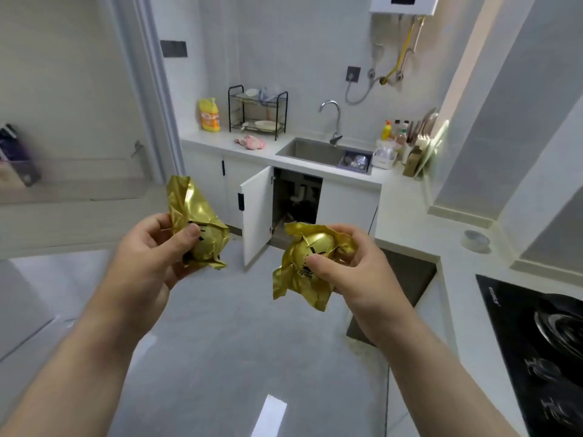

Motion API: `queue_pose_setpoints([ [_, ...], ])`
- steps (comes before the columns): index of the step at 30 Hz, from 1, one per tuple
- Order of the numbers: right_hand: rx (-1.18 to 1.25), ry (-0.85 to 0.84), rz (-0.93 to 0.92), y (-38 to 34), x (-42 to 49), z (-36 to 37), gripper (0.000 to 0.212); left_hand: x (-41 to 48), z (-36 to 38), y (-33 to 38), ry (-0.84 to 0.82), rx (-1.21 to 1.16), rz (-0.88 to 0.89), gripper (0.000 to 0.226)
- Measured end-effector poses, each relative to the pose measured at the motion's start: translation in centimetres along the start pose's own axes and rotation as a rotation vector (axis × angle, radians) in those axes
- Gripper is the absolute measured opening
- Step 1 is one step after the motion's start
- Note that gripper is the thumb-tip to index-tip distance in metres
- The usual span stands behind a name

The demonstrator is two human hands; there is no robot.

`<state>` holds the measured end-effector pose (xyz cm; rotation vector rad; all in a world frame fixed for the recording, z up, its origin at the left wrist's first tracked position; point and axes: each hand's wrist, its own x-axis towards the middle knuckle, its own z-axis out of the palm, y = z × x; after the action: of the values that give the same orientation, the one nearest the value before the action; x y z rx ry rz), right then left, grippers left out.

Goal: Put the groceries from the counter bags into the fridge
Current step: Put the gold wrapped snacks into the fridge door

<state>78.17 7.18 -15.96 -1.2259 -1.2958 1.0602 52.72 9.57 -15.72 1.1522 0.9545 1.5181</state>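
The left hand (151, 247) grips a crumpled gold packet (197, 222), thumb on its front. The right hand (356, 266) grips a second gold packet (303, 269). They are held apart above the grey floor (220, 342). Beyond them, a cabinet door (257, 216) stands open under the sink (315, 151).

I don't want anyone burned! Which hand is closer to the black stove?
Right. The right hand, gripping a gold packet, is left of the black stove; the left hand, gripping the other gold packet, is farther left.

Bright even light; glare patch on floor (227, 357); left edge blurred; fisheye distortion.
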Motion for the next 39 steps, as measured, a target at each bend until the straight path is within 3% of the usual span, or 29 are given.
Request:
queue_pose_setpoints([
  [11,0.087,-0.237,-0.124,-4.9,6.0,17.5,0.033,1.8,-14.4,5.5,0.208,-0.003,0.143,0.078],
  [14,0.132,-0.286,-0.127,-5.0,6.6,21.3,0.029,1.8,-17.5,6.8,0.291,-0.015,0.154,0.054],
  [15,0.141,-0.305,-0.132,-5.0,6.8,22.4,0.027,1.8,-18.4,7.3,0.322,-0.018,0.166,0.055],
  [18,0.124,-0.377,-0.148,-5.1,7.4,25.2,0.023,1.7,-20.9,8.5,0.419,0.03,0.223,0.086],
  [20,0.134,-0.429,-0.158,-5.5,8.1,26.8,0.02,1.6,-22.4,9.1,0.477,0.038,0.258,0.091],
  [22,0.15,-0.481,-0.177,-6.0,9.0,28.3,0.017,1.6,-23.4,9.7,0.525,0.042,0.277,0.08],
  [25,0.189,-0.54,-0.207,-7.0,10.5,30.5,0.014,2.0,-24.6,10.5,0.585,0.053,0.291,0.042],
  [28,0.191,-0.592,-0.249,-7.9,12.4,32.4,0.016,3.1,-25.3,11.3,0.611,0.12,0.323,0.067],
  [33,0.181,-0.601,-0.303,-9.0,16.7,34.5,0.018,6.9,-26.4,12.4,0.675,0.242,0.357,0.027],
  [39,0.166,-0.536,-0.288,-10.2,21.6,36.7,0.026,11.6,-28.7,13.2,0.697,0.334,0.368,0.02],
])
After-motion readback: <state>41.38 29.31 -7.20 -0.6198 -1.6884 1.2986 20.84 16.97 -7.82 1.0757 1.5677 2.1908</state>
